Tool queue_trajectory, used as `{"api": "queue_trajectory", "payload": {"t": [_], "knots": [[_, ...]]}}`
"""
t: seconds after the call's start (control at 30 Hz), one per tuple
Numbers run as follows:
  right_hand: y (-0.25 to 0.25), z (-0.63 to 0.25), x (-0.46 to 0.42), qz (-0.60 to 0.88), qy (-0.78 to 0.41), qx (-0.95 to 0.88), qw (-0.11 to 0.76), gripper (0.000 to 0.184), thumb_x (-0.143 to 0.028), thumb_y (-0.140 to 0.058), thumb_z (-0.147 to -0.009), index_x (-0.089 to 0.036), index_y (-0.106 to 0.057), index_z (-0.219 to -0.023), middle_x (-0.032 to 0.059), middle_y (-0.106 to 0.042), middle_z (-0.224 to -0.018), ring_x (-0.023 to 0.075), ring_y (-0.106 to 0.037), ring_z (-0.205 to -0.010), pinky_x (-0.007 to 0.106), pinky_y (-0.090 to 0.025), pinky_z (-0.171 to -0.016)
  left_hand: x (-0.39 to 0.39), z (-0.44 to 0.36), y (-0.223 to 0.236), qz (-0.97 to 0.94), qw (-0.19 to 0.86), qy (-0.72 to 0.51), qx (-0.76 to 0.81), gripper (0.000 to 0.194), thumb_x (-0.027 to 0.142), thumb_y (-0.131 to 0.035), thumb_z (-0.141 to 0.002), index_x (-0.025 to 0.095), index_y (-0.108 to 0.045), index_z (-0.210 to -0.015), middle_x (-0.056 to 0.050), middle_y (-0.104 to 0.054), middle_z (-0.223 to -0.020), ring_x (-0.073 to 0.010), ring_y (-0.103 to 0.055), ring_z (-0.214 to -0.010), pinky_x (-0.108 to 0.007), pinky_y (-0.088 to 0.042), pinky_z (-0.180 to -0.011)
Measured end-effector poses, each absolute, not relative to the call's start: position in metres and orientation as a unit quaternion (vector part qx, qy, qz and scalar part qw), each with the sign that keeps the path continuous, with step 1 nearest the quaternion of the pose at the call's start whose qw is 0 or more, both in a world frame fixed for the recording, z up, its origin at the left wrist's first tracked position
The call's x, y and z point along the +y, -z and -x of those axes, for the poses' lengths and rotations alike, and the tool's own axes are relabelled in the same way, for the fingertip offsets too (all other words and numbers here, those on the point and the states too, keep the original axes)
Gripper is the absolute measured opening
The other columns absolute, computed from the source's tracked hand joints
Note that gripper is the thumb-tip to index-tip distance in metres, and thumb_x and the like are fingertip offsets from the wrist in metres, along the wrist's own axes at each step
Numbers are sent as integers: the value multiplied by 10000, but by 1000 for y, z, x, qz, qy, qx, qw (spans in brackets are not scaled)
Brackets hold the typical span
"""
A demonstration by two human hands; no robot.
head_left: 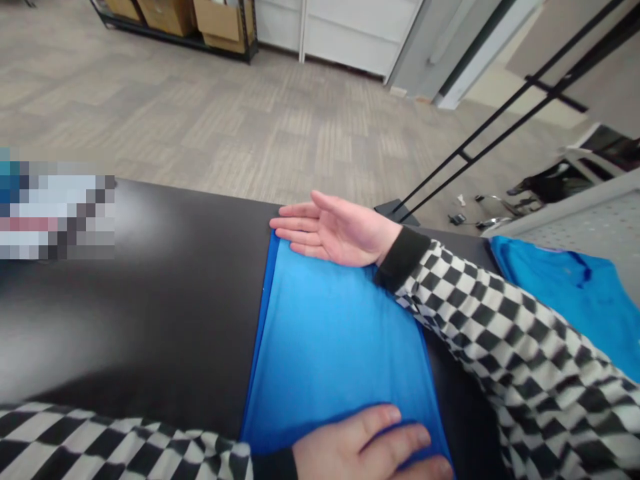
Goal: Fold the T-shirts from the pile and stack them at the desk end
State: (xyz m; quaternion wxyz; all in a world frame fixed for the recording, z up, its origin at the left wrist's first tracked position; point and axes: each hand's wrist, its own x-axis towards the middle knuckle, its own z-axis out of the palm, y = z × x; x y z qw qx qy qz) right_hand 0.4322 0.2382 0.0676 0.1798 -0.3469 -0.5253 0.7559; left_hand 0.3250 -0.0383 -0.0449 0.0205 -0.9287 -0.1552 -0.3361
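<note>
A folded blue garment point(330, 340) lies as a long flat rectangle on the black table point(150, 300). My right hand point(340, 230) rests on edge at the garment's far end, fingers stretched out together and pointing left, palm turned toward me. My left hand point(370, 447) lies flat on the garment's near end, fingers extended and pressing the cloth. Both arms wear black-and-white checkered sleeves. Neither hand grips anything.
A second blue garment point(570, 293) lies to the right on a pale surface. A blurred patch point(55, 210) covers something at the table's left. Black metal bars point(500, 117) slant up at the right. Shelves with cardboard boxes point(220, 20) and white cabinets stand across the carpet.
</note>
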Motion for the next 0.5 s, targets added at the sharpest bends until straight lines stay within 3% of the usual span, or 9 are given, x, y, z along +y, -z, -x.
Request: {"api": "queue_trajectory", "payload": {"t": [0.13,0.3,0.4,0.5], "knots": [[-65,-435,249,322,-786,-502,161,771,-746,-367,-1170,-119,-548,-1581,212,-583,-1693,316,-568,-1582,591,-483,-1299,-47,-328,42,932,0,317,-175,371,472,-663,-1127,478,-728,-1492,140,-711,-1590,-218,-696,-1421,-343,-621,-1164],[-61,-433,246,316,-830,-417,192,731,-740,-472,-1141,-153,-581,-1562,213,-593,-1692,298,-597,-1560,534,-504,-1299,-49,-333,29,927,-57,313,-200,312,502,-682,-1123,470,-771,-1421,108,-840,-1360,-162,-823,-1123,-272,-664,-1014],[-60,-430,245,320,-845,-377,204,703,-709,-485,-1148,-163,-576,-1581,207,-610,-1681,290,-615,-1545,530,-511,-1295,-22,-329,4,942,-78,302,-122,307,499,-685,-1123,439,-779,-1409,102,-781,-1494,-186,-798,-1242,-319,-636,-1110],[-61,-429,244,322,-847,-369,206,702,-699,-490,-1151,-160,-570,-1593,210,-612,-1680,287,-615,-1546,529,-502,-1304,16,-323,-19,953,-95,269,-105,463,566,-656,-1114,314,-753,-1490,-7,-667,-1664,-275,-660,-1493,-469,-514,-1299]]}}
